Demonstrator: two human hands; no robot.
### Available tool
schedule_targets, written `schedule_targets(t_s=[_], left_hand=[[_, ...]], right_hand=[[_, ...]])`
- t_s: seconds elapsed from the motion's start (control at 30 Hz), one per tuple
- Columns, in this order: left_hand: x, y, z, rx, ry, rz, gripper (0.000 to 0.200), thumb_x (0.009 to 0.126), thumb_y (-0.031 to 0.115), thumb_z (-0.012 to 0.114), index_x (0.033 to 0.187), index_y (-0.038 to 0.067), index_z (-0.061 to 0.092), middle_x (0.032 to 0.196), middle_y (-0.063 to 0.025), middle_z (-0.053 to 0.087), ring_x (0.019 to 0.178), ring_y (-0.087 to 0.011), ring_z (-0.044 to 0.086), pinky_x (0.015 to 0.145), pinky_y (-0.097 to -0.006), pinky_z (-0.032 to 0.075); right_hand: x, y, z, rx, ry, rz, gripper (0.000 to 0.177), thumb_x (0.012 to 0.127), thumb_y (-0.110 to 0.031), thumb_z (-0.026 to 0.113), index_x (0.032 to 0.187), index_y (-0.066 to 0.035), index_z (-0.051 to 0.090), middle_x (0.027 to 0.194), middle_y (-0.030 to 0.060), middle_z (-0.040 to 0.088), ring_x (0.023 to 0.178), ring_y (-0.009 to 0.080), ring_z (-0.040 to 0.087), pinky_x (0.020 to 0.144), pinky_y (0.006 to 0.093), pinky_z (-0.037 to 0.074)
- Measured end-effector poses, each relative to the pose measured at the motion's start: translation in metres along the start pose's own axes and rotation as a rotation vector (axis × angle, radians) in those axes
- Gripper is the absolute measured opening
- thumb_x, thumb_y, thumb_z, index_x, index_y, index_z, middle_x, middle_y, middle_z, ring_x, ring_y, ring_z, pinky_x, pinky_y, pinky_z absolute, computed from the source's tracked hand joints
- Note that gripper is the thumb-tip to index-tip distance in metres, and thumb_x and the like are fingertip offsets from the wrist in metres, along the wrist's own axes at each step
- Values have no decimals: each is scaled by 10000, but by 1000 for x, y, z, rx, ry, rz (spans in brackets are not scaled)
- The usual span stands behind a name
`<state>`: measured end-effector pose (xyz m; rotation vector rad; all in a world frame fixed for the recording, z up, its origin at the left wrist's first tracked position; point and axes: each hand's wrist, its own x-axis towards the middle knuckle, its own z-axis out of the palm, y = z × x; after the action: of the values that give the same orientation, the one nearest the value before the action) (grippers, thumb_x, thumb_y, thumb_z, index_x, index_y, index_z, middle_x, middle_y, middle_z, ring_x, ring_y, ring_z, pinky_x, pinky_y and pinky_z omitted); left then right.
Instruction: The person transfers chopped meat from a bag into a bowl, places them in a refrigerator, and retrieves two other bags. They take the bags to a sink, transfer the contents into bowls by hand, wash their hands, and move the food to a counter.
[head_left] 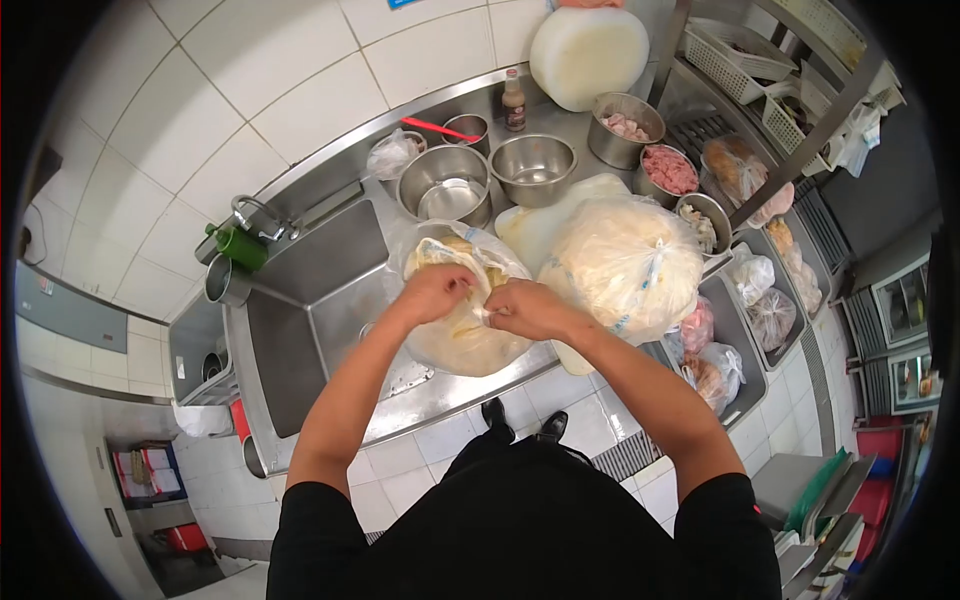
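Left hand (438, 292): we have its fingers pinched together on the gathered mouth of the open bag.
Right hand (524, 308): we pinch the bag's mouth with these fingers too, just beside the left hand.
Open bag (465, 348): it sits below our hands on the steel counter (400, 384), beside the sink, with pale yellowish food showing inside.
Full bag (625, 270): we see it bulging and gathered at the top, to our right on a white board (520, 232).
Sink (285, 330): it lies to our left, the tap (262, 222) at its far side.
Bowls: we have a deeper one (443, 190) and a shallower one (533, 172) side by side beyond the open bag.
Bottle (514, 104): it stands upright near the wall.
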<state>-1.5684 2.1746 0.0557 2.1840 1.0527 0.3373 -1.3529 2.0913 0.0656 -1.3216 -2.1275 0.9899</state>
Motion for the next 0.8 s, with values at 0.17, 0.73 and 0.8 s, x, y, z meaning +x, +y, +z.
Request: schedule_targets(t_s=[0.17, 0.73, 0.8], left_hand=[[-13, 3, -16, 542, -208, -95, 300, 837, 353, 583, 952, 100, 695, 951, -121, 693, 914, -304, 652, 790, -429, 514], [-33, -9, -92, -93, 140, -561, 746, 756, 339, 740, 1294, -87, 448, 936, -148, 676, 748, -228, 644, 681, -353, 498], [-20, -11, -92, -316, 198, -573, 780, 789, 323, 722, 1347, -100, 379, 932, -137, 671, 707, -214, 628, 658, -334, 499]], right_hand=[[-19, -24, -29, -432, -214, -143, 276, 820, -336, 625, 797, -76, 714, 813, 102, 665, 914, 306, 594, 804, 426, 490], [61, -37, -21, -459, -88, 15, 270, 879, -188, 499, 1058, -86, 674, 1045, 158, 666, 989, 336, 629, 864, 433, 495], [80, -30, 8, -460, -203, 89, 309, 875, -147, 468, 1117, -74, 646, 1099, 156, 650, 1038, 336, 612, 895, 433, 482]])
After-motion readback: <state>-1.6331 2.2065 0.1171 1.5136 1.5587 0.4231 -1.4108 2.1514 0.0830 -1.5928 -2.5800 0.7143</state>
